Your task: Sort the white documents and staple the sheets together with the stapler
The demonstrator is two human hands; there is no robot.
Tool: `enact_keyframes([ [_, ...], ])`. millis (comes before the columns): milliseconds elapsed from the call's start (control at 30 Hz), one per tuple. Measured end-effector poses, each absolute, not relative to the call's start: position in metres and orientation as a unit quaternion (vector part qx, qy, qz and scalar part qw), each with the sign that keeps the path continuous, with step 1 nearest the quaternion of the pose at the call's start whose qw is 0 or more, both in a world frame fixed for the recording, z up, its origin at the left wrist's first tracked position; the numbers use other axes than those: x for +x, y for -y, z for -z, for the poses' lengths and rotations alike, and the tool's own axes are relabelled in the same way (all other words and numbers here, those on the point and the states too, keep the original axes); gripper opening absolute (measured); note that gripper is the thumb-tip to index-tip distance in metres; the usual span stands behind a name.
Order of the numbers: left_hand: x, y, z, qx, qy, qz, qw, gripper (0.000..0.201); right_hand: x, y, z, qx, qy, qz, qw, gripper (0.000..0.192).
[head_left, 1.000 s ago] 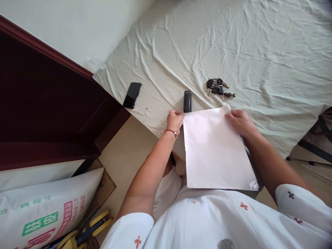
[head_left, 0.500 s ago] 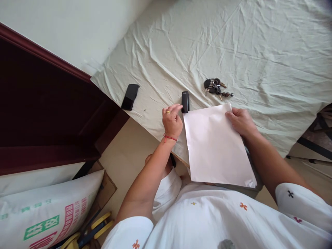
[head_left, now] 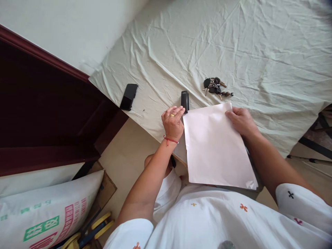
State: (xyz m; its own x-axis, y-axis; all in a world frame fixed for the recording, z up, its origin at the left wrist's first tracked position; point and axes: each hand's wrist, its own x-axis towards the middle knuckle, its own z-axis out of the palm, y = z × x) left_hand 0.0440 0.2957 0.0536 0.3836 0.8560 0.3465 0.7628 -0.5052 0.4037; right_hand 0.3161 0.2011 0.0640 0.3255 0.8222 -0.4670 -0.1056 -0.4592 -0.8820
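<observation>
A small black stapler (head_left: 184,98) lies on the cloth, its near end at the top left corner of the white sheets of paper (head_left: 215,148). My left hand (head_left: 173,121), with a ring and a red string bracelet, has its fingers together over that near end. Its thumb is partly hidden, and the exact overlap of stapler and paper is covered. At the upper right edge of the paper my right hand (head_left: 242,121) is closed, thumb on top and the other fingers underneath. The sheets reach over the table's front edge, and their lower right corner is curled.
A bunch of keys (head_left: 214,86) lies beyond the paper. To the left is a black phone-like object (head_left: 129,97) near the edge. A wrinkled pale cloth (head_left: 259,52) covers the table. A printed white sack (head_left: 52,211) stands at lower left beside dark red furniture (head_left: 46,103).
My left hand has shifted slightly right, and its fingers now come down over the stapler's near end. My right hand keeps its grip on the paper.
</observation>
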Motion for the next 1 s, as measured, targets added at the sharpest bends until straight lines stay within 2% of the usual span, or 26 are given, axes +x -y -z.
enact_keyframes([
  [233, 0.043, -0.287, -0.038, 0.832, -0.491, -0.245, 0.075, 0.05, 0.315, -0.2, -0.068, -0.692, 0.295, -0.497, 0.432, 0.018],
  [433, 0.038, -0.291, -0.055, 0.838, -0.459, -0.256, 0.147, 0.049, 0.313, -0.197, -0.066, -0.656, 0.282, -0.521, 0.467, 0.018],
  [567, 0.026, -0.275, -0.057, 0.763, -0.49, -0.343, 0.245, 0.046, 0.31, -0.176, -0.077, -0.587, 0.305, -0.566, 0.492, 0.024],
  [733, 0.015, -0.226, -0.056, 0.544, -0.533, -0.449, 0.467, 0.061, 0.308, -0.154, -0.094, -0.551, 0.301, -0.546, 0.556, 0.029],
  [900, 0.014, -0.186, -0.066, 0.41, -0.454, -0.44, 0.657, 0.08, 0.295, -0.184, -0.1, -0.526, 0.301, -0.506, 0.614, 0.028],
  [1000, 0.008, -0.183, -0.064, 0.398, -0.478, -0.41, 0.667, 0.066, 0.283, -0.212, -0.096, -0.492, 0.34, -0.504, 0.624, 0.032],
])
